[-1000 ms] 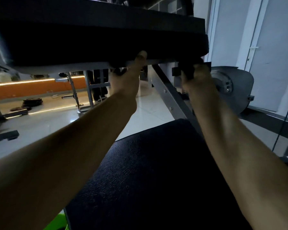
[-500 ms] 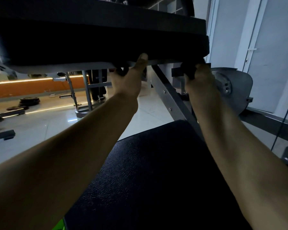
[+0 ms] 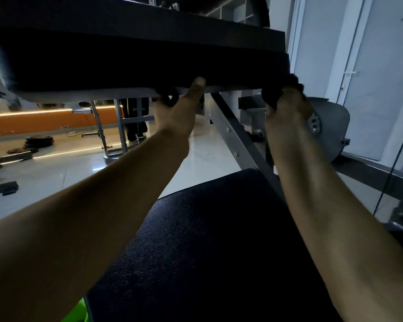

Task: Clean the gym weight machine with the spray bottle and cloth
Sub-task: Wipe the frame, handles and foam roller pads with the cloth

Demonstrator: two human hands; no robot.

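Note:
The weight machine's upper black pad (image 3: 135,54) hangs across the top, and its lower black seat pad (image 3: 207,252) fills the bottom. My left hand (image 3: 177,112) is at the upper pad's lower edge, thumb pressed up against it, fingers curled round a dark part underneath. My right hand (image 3: 286,108) grips a dark bunched thing that looks like a cloth (image 3: 277,91), held against the pad's lower right corner. No spray bottle can be made out.
A grey slanted frame bar (image 3: 237,145) runs between my forearms. A grey cam plate (image 3: 328,126) sits behind my right hand. Weight plates (image 3: 39,140) and a rack (image 3: 121,126) stand on the glossy floor at left. A bright green object (image 3: 79,310) shows at the bottom edge.
My right hand has shifted slightly right and up along the pad's corner with the dark bunched thing. My left hand stays at the pad's edge.

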